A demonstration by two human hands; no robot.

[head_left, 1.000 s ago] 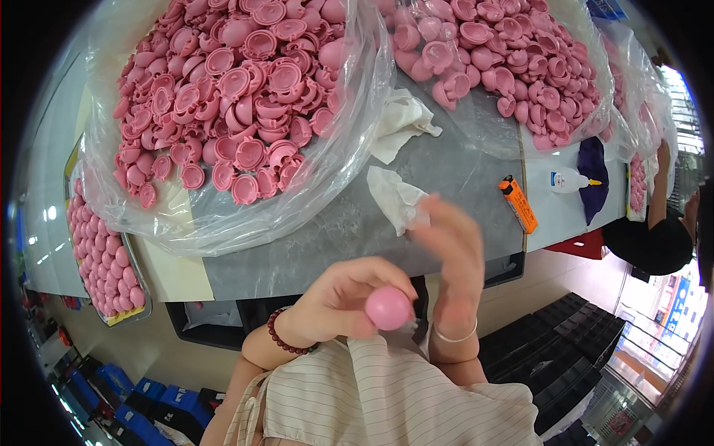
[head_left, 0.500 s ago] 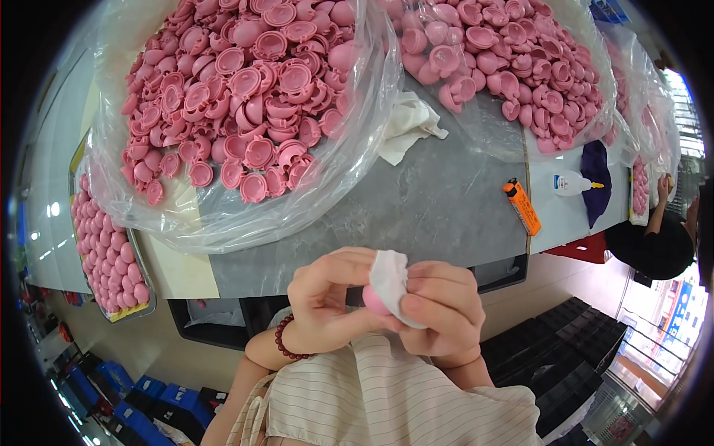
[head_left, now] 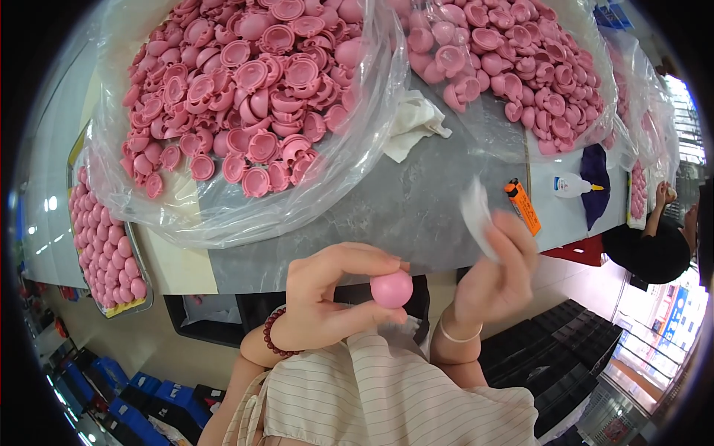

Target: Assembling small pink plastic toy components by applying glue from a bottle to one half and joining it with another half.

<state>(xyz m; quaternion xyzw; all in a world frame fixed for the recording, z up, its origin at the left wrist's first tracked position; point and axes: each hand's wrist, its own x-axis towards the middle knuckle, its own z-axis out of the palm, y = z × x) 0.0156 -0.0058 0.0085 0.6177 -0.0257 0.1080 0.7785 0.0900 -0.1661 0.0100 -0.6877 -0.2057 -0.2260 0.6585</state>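
Note:
A smooth pink plastic ball is pinched between the thumb and fingers of my left hand, just off the table's front edge. My right hand is raised to the right, apart from the ball, and grips a white tissue blurred by motion. Beyond my hands, a clear plastic bag lies spread open with a heap of pink half-shells. To its right, a second bag holds more pink half-shells.
At left stands a tray of finished-looking pink balls. On the grey table are a crumpled white tissue, an orange utility knife, a white glue bottle and a dark cloth. Another person works at far right.
My right hand has moved away from the ball, up and to the right, carrying the tissue. The ball stays in my left hand and is now uncovered.

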